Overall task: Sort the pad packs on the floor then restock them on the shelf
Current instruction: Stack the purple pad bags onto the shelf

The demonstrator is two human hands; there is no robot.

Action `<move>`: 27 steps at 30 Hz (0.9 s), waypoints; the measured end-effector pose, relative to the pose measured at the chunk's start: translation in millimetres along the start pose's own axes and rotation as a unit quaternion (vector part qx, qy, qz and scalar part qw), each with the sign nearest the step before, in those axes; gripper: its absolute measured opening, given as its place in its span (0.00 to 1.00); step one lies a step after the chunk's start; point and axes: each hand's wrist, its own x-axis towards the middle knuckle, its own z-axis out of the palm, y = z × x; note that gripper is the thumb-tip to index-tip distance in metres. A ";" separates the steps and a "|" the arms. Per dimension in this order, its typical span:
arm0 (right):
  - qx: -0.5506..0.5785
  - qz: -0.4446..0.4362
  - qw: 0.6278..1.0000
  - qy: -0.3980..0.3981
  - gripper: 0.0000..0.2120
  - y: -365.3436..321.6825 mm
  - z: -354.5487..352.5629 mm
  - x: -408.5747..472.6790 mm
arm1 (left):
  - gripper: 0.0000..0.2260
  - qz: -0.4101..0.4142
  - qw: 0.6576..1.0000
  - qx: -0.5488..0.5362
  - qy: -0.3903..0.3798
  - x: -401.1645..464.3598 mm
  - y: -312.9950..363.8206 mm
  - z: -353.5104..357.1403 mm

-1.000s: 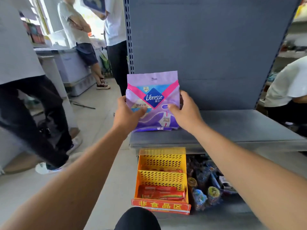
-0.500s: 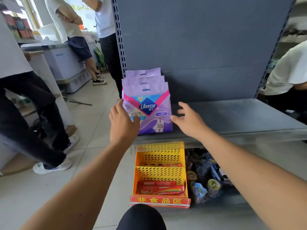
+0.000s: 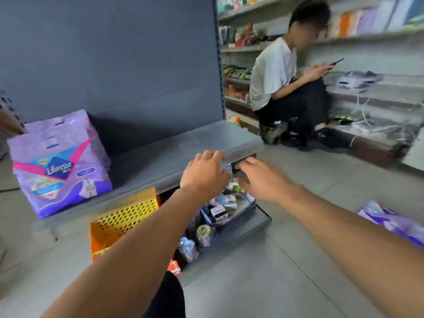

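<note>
Purple Libresse pad packs [image 3: 62,166] stand upright in a row at the left end of the grey shelf [image 3: 165,152], the front one facing me. Another purple pad pack [image 3: 390,222] lies on the floor at the far right, partly cut off by the frame. My left hand [image 3: 204,173] and my right hand [image 3: 261,180] hover in front of the shelf's right front corner, both empty with relaxed fingers, well to the right of the standing packs. The picture is blurred by motion.
A yellow perforated basket [image 3: 124,221] and a lower shelf of bottles and small boxes [image 3: 215,216] sit under the grey shelf. A person [image 3: 286,88] crouches at the right by stocked wall shelves [image 3: 367,31]. Grey tiled floor [image 3: 275,271] lies in front.
Both hands let go of the front pad pack, which now stands on the shelf, and moved right. The view swung right, bringing the crouching person and a floor pack into sight.
</note>
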 end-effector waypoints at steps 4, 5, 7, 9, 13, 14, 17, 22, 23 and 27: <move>-0.025 0.121 0.991 -0.056 0.18 100.1 -3.5 -78.3 | 0.18 0.072 0.993 -0.016 -0.094 23.0 102.8 41.1; -0.016 0.152 0.986 -0.072 0.19 125.4 -1.7 -98.6 | 0.18 0.090 0.989 -0.016 -0.117 27.5 126.6 53.2; 0.010 0.212 0.973 -0.095 0.20 175.9 8.3 -135.9 | 0.18 0.118 0.980 -0.021 -0.158 34.9 169.8 79.8; 0.038 0.268 0.955 -0.123 0.21 218.1 20.7 -166.3 | 0.18 0.141 0.971 -0.025 -0.189 41.2 204.2 111.4; 0.058 0.345 0.925 -0.147 0.16 282.1 56.7 -198.7 | 0.18 0.175 0.954 -0.020 -0.243 58.7 249.7 184.0; 0.056 0.362 0.917 -0.157 0.17 296.4 68.3 -202.6 | 0.18 0.177 0.950 -0.021 -0.257 66.0 258.6 205.0; 0.068 0.412 0.890 -0.186 0.20 342.2 108.6 -208.3 | 0.18 0.187 0.935 -0.029 -0.299 94.8 285.3 276.5; 0.146 0.538 0.809 -0.185 0.24 426.0 207.8 -214.9 | 0.19 0.176 0.911 -0.071 -0.366 139.9 325.8 422.0; 0.169 0.568 0.787 -0.170 0.23 440.9 230.9 -215.3 | 0.20 0.161 0.907 -0.087 -0.379 145.8 331.5 451.3; 0.270 0.687 0.673 -0.045 0.23 480.4 312.8 -214.1 | 0.25 0.064 0.893 -0.170 -0.412 158.0 343.4 543.5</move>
